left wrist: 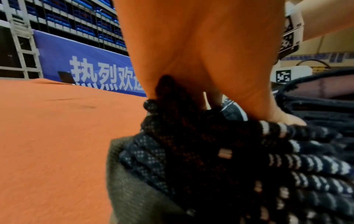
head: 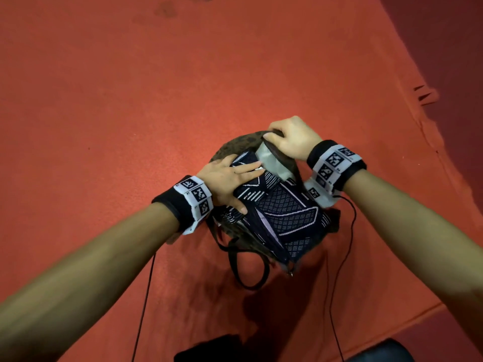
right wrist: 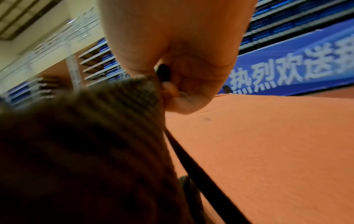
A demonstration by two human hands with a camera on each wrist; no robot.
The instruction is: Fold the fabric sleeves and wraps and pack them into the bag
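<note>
A folded stack of dark navy fabric with white patterns [head: 285, 212] sits in the mouth of a brown-grey bag [head: 235, 145] on the orange floor, half sticking out toward me. My left hand [head: 230, 176] lies flat on the fabric's far left part, fingers straight and spread, pressing down. In the left wrist view the palm [left wrist: 201, 60] bears on the fabric [left wrist: 249, 159] above the bag's edge [left wrist: 130, 189]. My right hand [head: 290, 138] grips the bag's far rim, showing the pale lining [head: 271, 163]. The right wrist view shows the fingers [right wrist: 182, 91] pinching the rim of the bag [right wrist: 86, 136].
The bag's black strap [head: 251, 267] loops on the orange carpet [head: 130, 100] in front of it. Thin black cables [head: 339, 257] hang from both wrists. A darker red strip [head: 457, 61] borders the carpet on the right. A dark object [head: 209, 348] lies at the near edge.
</note>
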